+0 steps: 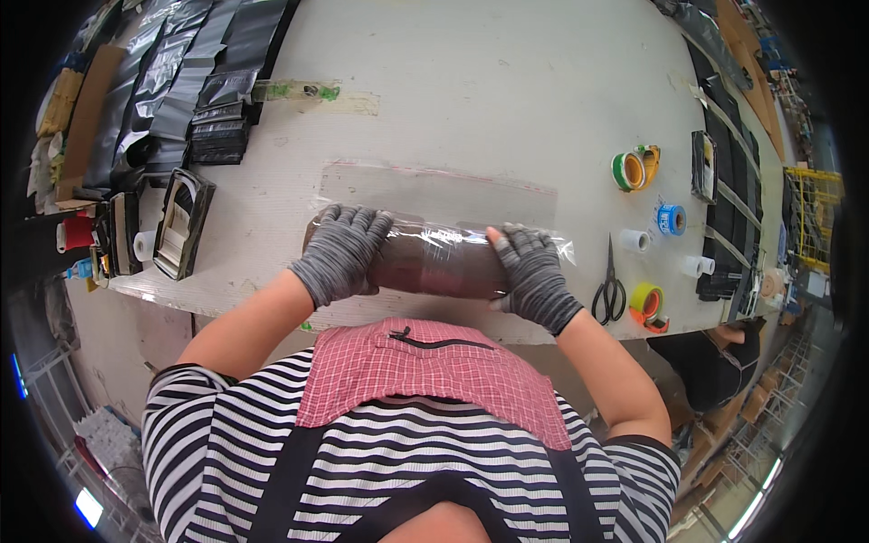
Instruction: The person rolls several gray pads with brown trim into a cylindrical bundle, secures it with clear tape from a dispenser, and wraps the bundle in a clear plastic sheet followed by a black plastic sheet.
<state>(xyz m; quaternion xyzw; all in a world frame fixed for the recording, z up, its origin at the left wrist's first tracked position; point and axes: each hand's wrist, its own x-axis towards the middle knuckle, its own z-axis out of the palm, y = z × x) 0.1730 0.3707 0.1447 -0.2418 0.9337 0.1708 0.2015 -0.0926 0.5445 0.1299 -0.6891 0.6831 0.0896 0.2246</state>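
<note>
One brown bundle (pixel 434 270) in clear film (pixel 439 188) lies lengthwise left to right near the white table's (pixel 471 90) near edge, directly under both hands' fingers: left hand (pixel 347 252) clamped on its left end, right hand (pixel 536 279) on its right (neither nearer).

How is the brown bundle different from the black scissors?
The brown bundle is much bigger than the black scissors. The left hand and right hand are on the bundle; neither touches the scissors. The bundle lies sideways; the scissors point away from the person. Both are on the white table.
</note>
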